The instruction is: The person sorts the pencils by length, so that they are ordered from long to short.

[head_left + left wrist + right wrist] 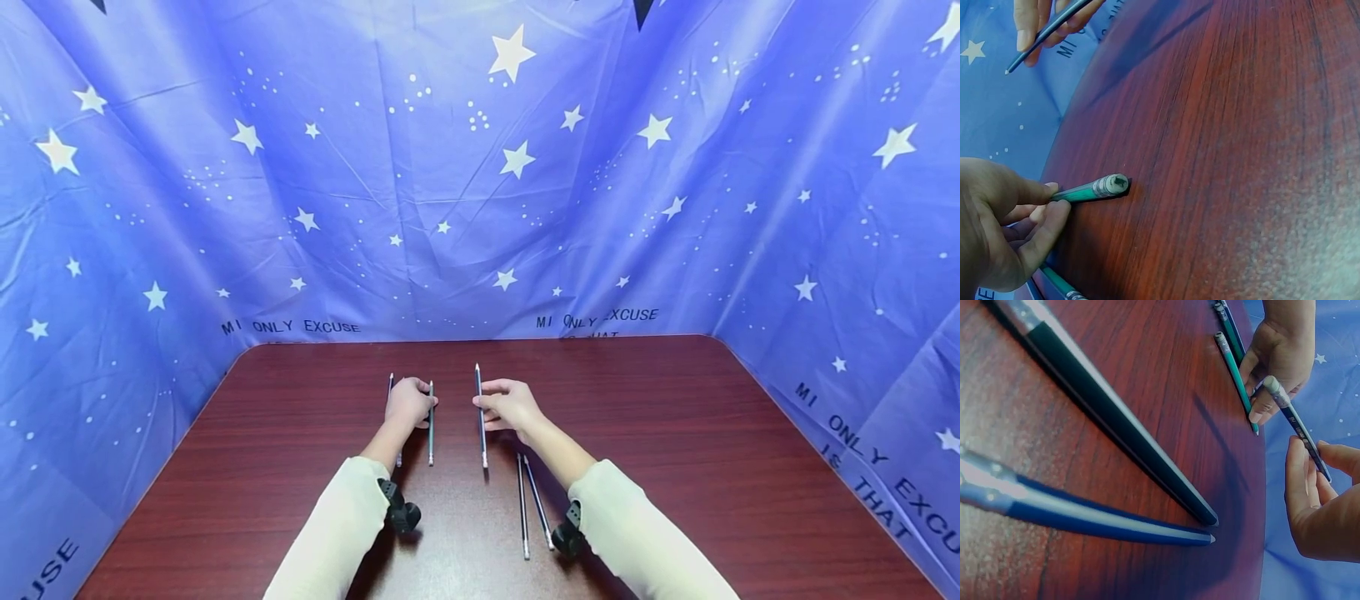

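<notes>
My left hand [408, 402] pinches a green pencil [1082, 192] between thumb and fingers, low over the table. Its white eraser end, with a dark mark on it, points toward me. On the far side of this hand lie another green pencil [1057, 280] and a dark blue one [1240, 347], partly hidden by the hand in the head view. My right hand [513, 406] holds a dark pencil [481, 429] by its middle, raised off the table with its tip pointing away and a shadow below.
Beside my right forearm, a dark green pencil [1104, 406] and a blue pencil [1104, 519] lie on the brown wooden table [300, 492], their tips close together. A blue star-patterned curtain [450, 167] stands along the table's back and sides.
</notes>
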A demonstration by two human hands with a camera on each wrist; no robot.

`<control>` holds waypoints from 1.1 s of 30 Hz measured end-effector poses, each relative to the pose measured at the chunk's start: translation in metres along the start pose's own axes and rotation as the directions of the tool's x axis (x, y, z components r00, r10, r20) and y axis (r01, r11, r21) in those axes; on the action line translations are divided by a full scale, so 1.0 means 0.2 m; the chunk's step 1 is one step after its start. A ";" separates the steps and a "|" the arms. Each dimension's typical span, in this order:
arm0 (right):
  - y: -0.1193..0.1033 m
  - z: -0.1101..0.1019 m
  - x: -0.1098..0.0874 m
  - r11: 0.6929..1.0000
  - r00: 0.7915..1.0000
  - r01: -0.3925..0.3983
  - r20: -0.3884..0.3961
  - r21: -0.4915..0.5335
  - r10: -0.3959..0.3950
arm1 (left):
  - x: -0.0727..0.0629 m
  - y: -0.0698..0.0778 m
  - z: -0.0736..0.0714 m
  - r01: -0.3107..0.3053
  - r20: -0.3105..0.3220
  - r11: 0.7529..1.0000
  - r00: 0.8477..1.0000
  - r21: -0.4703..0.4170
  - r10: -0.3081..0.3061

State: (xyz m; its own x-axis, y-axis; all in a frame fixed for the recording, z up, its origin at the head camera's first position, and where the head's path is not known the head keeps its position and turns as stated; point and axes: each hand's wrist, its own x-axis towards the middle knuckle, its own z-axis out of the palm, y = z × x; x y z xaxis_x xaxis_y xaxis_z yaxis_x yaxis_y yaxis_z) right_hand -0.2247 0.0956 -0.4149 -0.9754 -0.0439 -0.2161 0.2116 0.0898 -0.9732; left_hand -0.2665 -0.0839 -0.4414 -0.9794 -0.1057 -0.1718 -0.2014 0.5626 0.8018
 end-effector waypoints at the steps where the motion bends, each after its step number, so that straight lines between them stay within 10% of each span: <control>1: 0.00 0.00 0.00 1.000 1.000 -0.001 0.004 0.000 0.001 | 0.00 0.00 0.00 -0.003 -0.001 1.000 1.000 0.000 0.003; 33: 0.04 0.12 0.07 1.000 1.000 -0.006 -0.010 -0.027 0.006 | -0.01 -0.01 0.01 -0.031 -0.020 1.000 0.999 0.005 0.031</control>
State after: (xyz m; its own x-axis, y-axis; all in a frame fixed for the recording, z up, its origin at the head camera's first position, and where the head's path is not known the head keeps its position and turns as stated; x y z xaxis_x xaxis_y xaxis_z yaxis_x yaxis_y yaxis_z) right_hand -0.2362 0.0724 -0.4268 -0.9747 -0.0330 -0.2211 0.2159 0.1169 -0.9694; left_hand -0.2649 -0.0828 -0.4436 -0.9852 -0.1046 -0.1357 -0.1712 0.5697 0.8038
